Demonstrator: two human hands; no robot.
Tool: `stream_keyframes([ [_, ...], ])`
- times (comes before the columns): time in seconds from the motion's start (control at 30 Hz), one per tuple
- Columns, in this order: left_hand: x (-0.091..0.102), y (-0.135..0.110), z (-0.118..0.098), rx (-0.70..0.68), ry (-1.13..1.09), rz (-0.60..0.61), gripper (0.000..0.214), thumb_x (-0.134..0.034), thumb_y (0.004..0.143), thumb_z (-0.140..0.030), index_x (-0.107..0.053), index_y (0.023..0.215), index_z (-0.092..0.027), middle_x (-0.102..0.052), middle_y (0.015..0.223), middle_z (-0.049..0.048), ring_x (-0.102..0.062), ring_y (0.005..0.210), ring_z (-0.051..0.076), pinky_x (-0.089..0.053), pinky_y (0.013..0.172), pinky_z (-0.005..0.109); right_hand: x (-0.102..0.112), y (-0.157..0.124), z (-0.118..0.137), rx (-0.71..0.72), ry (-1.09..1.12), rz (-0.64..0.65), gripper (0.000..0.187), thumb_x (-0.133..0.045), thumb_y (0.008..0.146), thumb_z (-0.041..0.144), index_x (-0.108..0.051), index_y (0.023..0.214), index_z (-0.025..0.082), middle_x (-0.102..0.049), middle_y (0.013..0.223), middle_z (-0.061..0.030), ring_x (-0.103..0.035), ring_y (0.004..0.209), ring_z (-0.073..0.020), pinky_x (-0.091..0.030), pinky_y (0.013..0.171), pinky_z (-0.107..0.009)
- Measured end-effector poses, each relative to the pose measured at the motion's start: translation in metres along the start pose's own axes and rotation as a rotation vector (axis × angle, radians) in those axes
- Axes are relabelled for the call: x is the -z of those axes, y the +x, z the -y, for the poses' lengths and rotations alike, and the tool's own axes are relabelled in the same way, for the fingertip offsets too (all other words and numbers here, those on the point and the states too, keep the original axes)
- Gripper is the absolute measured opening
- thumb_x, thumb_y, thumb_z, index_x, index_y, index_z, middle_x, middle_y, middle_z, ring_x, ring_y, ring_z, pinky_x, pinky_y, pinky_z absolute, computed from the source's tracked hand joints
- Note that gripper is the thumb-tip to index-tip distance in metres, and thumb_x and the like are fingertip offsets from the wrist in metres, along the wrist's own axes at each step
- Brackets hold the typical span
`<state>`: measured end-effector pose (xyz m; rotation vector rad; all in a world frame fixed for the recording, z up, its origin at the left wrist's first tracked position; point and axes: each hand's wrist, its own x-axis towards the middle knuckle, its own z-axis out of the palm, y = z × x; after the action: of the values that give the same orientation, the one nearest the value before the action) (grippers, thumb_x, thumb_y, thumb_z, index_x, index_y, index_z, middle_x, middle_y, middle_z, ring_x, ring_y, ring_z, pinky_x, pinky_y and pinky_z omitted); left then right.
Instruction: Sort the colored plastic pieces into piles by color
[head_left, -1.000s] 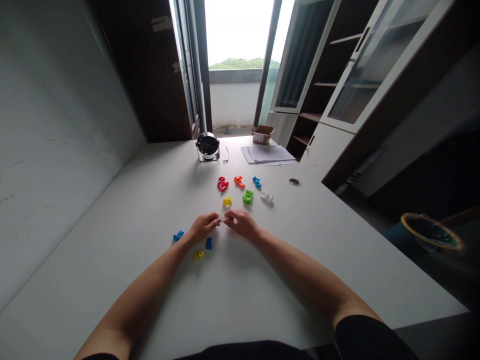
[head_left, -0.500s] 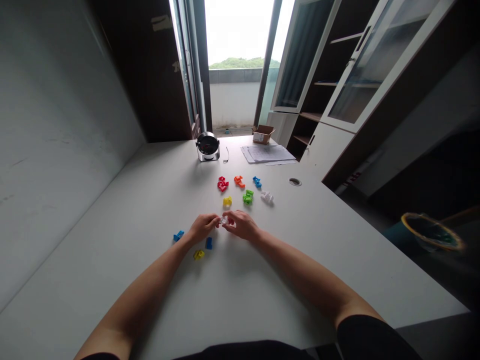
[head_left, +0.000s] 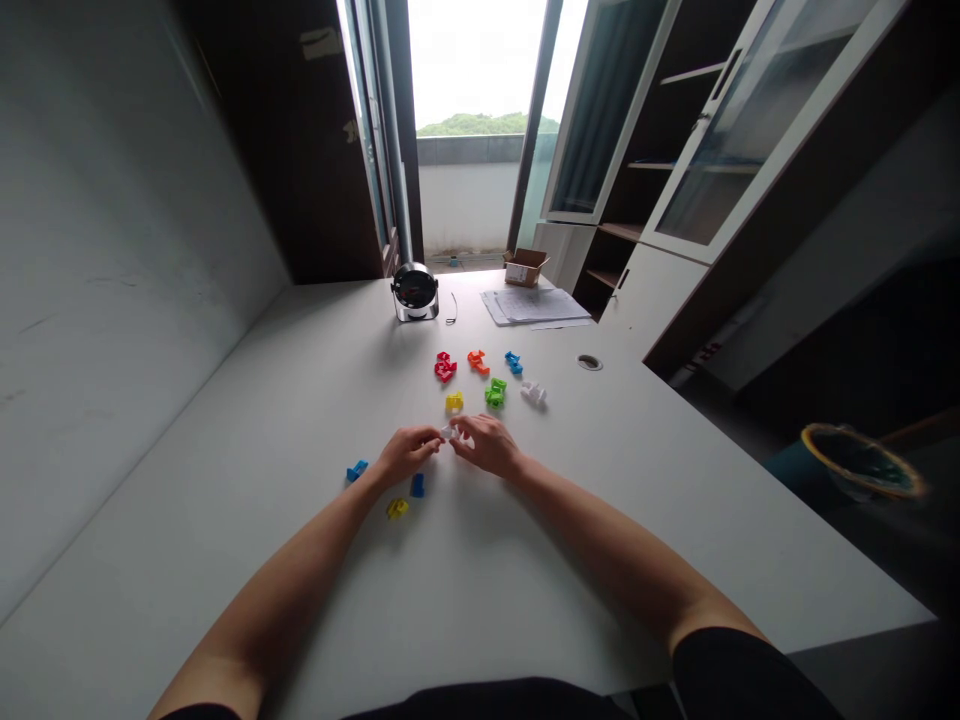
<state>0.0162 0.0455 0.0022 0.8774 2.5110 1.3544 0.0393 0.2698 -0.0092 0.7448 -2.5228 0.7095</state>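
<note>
Between my two hands is a small white plastic piece (head_left: pixel 448 432), partly hidden by the fingers. My left hand (head_left: pixel 409 452) pinches it from the left. On its other side my right hand (head_left: pixel 484 443) has thumb and forefinger closed around it. Just beyond lie a yellow piece (head_left: pixel 454 401), a green piece (head_left: pixel 495 392) and another white piece (head_left: pixel 534 393). Farther back are a red piece (head_left: pixel 445 367), an orange piece (head_left: pixel 478 361) and a light blue piece (head_left: pixel 514 362). By my left wrist rest a blue piece (head_left: pixel 357 470), a darker blue piece (head_left: pixel 418 486) and a yellow piece (head_left: pixel 397 508).
A black round device on a metal stand (head_left: pixel 415 292) stands at the back of the white table (head_left: pixel 570 560), beside a short dark cord (head_left: pixel 452 308). Papers (head_left: pixel 536 307) and an open cardboard box (head_left: pixel 524 268) are at the back right. A round cable hole (head_left: pixel 589 363) is set in the tabletop.
My right hand has shifted slightly up and right, and its fingers have changed their hold on the white piece. The left hand stays nearly in place.
</note>
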Motion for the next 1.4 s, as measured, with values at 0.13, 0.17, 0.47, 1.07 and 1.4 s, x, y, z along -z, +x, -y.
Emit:
stream_keyframes([
  [0.13, -0.001, 0.000, 0.002, 0.012, -0.039, -0.012, 0.026, -0.052, 0.090, -0.033, -0.071, 0.101, -0.020, -0.070, 0.084, 0.0000, -0.061, 0.075, 0.011, -0.045, 0.071, 0.019, 0.001, 0.000, -0.001, -0.025, 0.023, 0.003, 0.021, -0.064, 0.089, 0.028, -0.060, 0.108, 0.020, -0.070, 0.083, 0.0005, -0.065, 0.074, -0.0128, -0.041, 0.079, -0.026],
  [0.17, -0.001, 0.000, 0.003, 0.015, -0.038, -0.010, 0.026, -0.052, 0.090, -0.032, -0.071, 0.102, -0.020, -0.070, 0.084, 0.0000, -0.061, 0.075, 0.011, -0.045, 0.071, 0.019, 0.001, 0.000, -0.002, -0.032, 0.021, 0.004, 0.021, -0.064, 0.089, 0.028, -0.060, 0.108, 0.020, -0.070, 0.083, 0.0006, -0.065, 0.074, -0.0128, -0.041, 0.079, -0.026],
  [0.47, 0.021, -0.001, -0.001, -0.117, 0.258, -0.012, 0.026, -0.051, 0.078, -0.013, -0.071, 0.093, -0.022, -0.069, 0.093, 0.0025, -0.057, 0.093, 0.017, -0.047, 0.089, 0.028, 0.015, 0.001, -0.018, -0.099, -0.032, -0.094, 0.020, -0.059, 0.090, 0.028, -0.061, 0.108, 0.019, -0.068, 0.087, -0.0028, -0.062, 0.078, -0.0157, -0.043, 0.079, -0.027],
  [1.07, 0.040, -0.006, 0.001, -0.097, 0.375, 0.169, 0.029, -0.060, 0.077, -0.019, -0.070, 0.103, -0.027, -0.061, 0.107, 0.0037, -0.056, 0.101, 0.018, -0.047, 0.088, 0.026, 0.057, -0.016, -0.101, -0.689, -0.619, -0.125, 0.026, -0.055, 0.088, 0.036, -0.061, 0.103, 0.016, -0.055, 0.106, -0.0133, -0.045, 0.099, -0.0256, -0.036, 0.083, -0.032],
  [1.4, 0.022, 0.000, 0.018, 0.018, 0.444, 0.033, 0.026, -0.060, 0.086, -0.037, -0.070, 0.108, -0.028, -0.067, 0.092, 0.0004, -0.057, 0.072, 0.012, -0.043, 0.071, 0.023, 0.053, -0.017, -0.103, -0.742, -0.617, -0.141, 0.031, -0.055, 0.085, 0.033, -0.058, 0.110, 0.015, -0.053, 0.113, -0.0150, -0.044, 0.102, -0.0273, -0.037, 0.084, -0.035],
])
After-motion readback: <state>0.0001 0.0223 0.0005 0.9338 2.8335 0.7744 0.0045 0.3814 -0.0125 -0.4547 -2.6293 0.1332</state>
